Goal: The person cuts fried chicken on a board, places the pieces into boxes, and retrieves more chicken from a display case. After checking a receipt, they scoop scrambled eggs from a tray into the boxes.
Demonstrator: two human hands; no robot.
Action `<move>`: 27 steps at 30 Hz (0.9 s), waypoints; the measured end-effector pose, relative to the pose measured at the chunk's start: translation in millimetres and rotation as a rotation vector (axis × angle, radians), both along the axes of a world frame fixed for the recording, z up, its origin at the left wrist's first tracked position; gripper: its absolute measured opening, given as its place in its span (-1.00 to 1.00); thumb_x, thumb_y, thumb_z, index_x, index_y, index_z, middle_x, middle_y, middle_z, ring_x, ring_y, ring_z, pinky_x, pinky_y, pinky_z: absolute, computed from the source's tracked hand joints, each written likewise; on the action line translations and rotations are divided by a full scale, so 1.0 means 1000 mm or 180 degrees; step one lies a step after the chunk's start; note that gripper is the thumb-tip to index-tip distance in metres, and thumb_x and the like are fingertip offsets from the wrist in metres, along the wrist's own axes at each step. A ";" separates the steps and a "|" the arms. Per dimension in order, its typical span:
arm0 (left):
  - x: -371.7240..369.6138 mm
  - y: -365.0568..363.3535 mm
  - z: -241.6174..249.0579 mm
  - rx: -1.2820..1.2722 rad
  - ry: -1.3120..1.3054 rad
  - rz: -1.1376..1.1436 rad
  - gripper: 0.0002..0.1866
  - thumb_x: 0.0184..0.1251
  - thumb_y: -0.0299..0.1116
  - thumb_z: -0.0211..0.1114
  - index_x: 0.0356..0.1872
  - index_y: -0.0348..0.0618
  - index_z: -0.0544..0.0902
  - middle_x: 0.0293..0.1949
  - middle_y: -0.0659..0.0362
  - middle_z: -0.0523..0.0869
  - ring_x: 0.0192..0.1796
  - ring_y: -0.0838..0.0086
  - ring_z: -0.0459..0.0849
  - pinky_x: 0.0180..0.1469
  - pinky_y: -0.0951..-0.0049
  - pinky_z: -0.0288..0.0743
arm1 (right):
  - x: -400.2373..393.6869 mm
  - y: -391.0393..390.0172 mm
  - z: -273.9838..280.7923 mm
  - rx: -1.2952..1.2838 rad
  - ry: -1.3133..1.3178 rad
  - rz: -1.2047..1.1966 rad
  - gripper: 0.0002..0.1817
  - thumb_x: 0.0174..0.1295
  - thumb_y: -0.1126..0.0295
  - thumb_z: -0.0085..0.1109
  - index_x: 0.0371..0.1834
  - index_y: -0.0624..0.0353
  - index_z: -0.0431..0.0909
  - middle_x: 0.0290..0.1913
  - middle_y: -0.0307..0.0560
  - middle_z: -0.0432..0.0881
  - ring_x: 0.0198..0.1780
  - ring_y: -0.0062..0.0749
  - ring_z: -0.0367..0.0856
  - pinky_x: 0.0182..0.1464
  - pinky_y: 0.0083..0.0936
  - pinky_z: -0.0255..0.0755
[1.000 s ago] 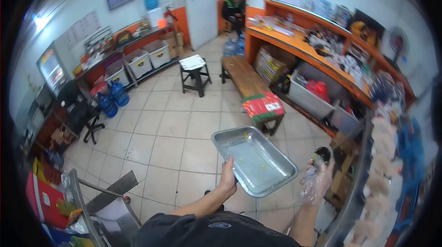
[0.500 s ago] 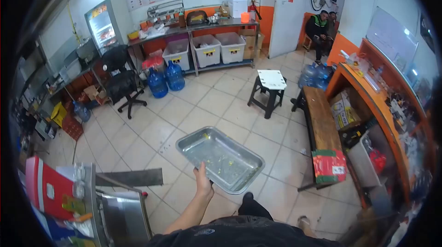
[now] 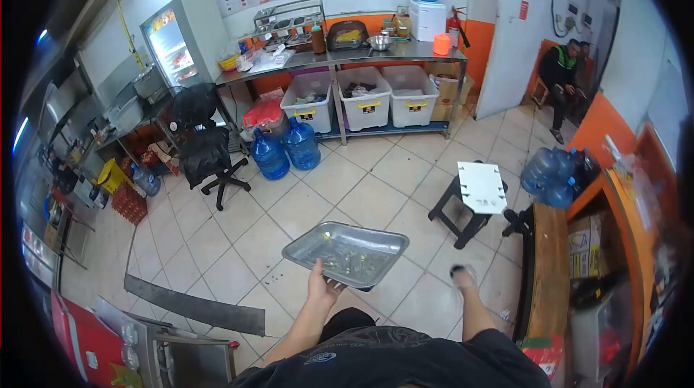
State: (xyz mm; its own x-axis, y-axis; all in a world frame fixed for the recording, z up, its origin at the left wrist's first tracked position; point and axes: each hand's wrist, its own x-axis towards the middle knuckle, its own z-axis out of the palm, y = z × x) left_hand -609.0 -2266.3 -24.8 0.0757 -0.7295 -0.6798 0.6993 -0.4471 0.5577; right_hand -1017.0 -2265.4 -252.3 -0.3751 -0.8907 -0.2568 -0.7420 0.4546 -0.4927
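Observation:
A shallow rectangular metal tray (image 3: 379,254) is held out in front of me, tilted, with yellow bits scattered on its bottom. My left hand (image 3: 322,287) grips its near left edge, thumb over the rim and fingers underneath. On the right, my right hand (image 3: 463,277) hangs low over the floor, apart from the tray. It is smeared by motion, and a small dark patch shows at its tip; I cannot make out its fingers or whether it holds anything.
A black stool (image 3: 455,216) with a white top stands ahead right, near a wooden bench (image 3: 547,265). An office chair (image 3: 210,156), blue water bottles (image 3: 270,154) and a steel counter (image 3: 282,62) lie ahead. Two people sit by the doorway. A dark strip (image 3: 195,306) crosses the floor.
The view has turned, shifting the room's things rightward and the stool nearer. The tray appears more tilted, still in my left hand. My right hand has swung forward, its forearm now showing.

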 end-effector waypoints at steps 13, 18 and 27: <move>0.005 -0.577 -0.010 -0.0032 -0.0642 -0.0654 -0.45 0.38 0.04 0.06 0.20 -0.15 0.38 0.13 0.05 0.46 0.14 0.12 0.45 0.11 -0.03 0.40 | 0.020 -0.423 -0.064 0.0796 -0.0070 -0.0593 -0.69 0.15 0.30 -0.02 -0.18 0.16 0.67 -0.06 0.09 0.67 0.06 -0.08 0.62 0.03 -0.21 0.48; -0.081 -0.814 0.012 -0.0504 -0.0664 -0.1385 -0.43 0.33 0.03 0.15 0.21 -0.14 0.38 0.14 0.08 0.47 0.14 0.20 0.46 0.07 0.12 0.42 | -0.085 -0.427 -0.156 0.2653 0.1138 0.1548 -0.72 0.14 0.32 0.02 -0.20 0.11 0.70 -0.11 0.01 0.70 0.00 -0.08 0.64 0.01 -0.26 0.49; -0.294 -1.224 -0.012 -0.1033 -0.0386 -0.2029 -0.50 0.34 -0.08 0.20 0.12 -0.25 0.42 -0.03 0.10 0.63 -0.13 0.29 0.67 -0.12 0.20 0.58 | -0.170 -0.784 -0.135 0.1487 0.1025 -0.0237 -0.71 0.16 0.33 0.01 -0.18 0.11 0.70 -0.12 0.02 0.70 0.00 -0.05 0.64 0.03 -0.24 0.49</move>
State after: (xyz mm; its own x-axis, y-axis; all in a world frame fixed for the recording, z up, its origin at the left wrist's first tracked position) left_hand -903.3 -3490.4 -36.3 -0.3704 -0.8205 -0.4354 0.2825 -0.5461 0.7886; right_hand -1187.2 -3049.5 -387.5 -0.5571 -0.6782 -0.4793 -0.7791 0.6267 0.0189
